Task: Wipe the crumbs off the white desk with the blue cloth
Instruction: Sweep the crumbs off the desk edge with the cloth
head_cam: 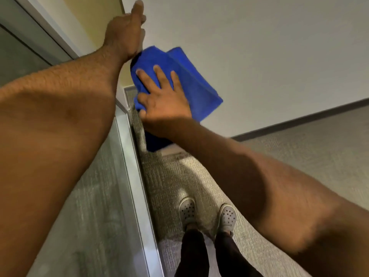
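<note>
The white desk (269, 47) fills the upper right, and no crumbs can be made out on it. A folded blue cloth (189, 80) lies at the desk's left edge, with part of it hanging down over that edge. My right hand (161, 96) presses on the cloth with its fingers spread and its thumb hooked round the cloth's near fold. My left hand (125, 31) reaches to the desk's far left edge, thumb pointing away. The heel of this hand touches the cloth's far corner. Its fingers are hidden behind the hand.
A glass partition with a metal frame (129, 156) runs close along the left. Grey carpet (299, 152) lies below, with my two feet in grey clogs (207, 212) on it. The desk's dark front edge (299, 118) slants across the right.
</note>
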{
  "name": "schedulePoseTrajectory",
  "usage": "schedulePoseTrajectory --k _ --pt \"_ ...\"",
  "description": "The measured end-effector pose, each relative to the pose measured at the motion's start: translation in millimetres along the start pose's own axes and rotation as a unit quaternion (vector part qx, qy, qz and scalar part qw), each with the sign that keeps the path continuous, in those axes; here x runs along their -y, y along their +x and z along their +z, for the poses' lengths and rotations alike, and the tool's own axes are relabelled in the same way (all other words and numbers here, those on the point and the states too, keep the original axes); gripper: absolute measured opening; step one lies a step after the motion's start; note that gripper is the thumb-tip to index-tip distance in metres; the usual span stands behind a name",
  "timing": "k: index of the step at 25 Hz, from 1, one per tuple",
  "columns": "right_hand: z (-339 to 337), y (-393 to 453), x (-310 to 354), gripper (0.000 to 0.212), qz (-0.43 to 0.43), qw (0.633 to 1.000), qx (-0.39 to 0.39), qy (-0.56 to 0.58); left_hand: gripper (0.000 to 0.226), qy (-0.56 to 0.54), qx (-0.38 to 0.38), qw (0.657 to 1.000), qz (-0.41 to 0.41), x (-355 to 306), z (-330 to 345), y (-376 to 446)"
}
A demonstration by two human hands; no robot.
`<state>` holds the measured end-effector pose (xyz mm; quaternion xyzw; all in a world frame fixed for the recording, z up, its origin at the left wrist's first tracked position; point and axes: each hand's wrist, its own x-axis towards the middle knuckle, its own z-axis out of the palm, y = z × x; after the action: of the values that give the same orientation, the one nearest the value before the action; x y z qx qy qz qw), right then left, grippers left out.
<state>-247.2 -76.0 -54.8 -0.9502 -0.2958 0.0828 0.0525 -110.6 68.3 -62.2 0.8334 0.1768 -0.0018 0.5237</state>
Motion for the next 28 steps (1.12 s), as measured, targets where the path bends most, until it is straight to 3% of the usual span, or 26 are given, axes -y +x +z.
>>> schedulePoseTrajectory --k 4,11,16,18,22,28 --pt "13.7 -91.7 7.7 0.027 -0.088 0.996 -0.01 0.006 0.045 -0.024 -0.022 0.999 0.002 1.8 5.0 0.2" --pt "1.9 -2.9 -17.6 0.035 -0.041 0.999 -0.002 -0.019 0.046 -0.012 -0.016 0.999 -0.029 -1.6 -2.7 9.2" --pt "13.9 -87.1 -32.3 0.042 -0.103 0.994 -0.03 0.008 0.051 -0.028 0.001 0.999 -0.028 -5.3 -3.4 7.5" --pt "12.4 -100.3 -64.8 0.048 -0.06 0.998 -0.022 0.002 0.06 -0.009 0.01 0.999 -0.037 -9.2 -5.7 5.0" --pt "6.2 -94.8 -98.1 0.06 0.109 0.993 -0.037 0.001 0.083 0.054 0.042 0.994 -0.087 -24.4 -2.7 0.2" --pt "-4.8 -47.9 -119.9 0.082 0.212 0.976 -0.043 0.025 0.086 0.191 0.13 0.967 -0.106 -49.5 -4.3 -0.7"
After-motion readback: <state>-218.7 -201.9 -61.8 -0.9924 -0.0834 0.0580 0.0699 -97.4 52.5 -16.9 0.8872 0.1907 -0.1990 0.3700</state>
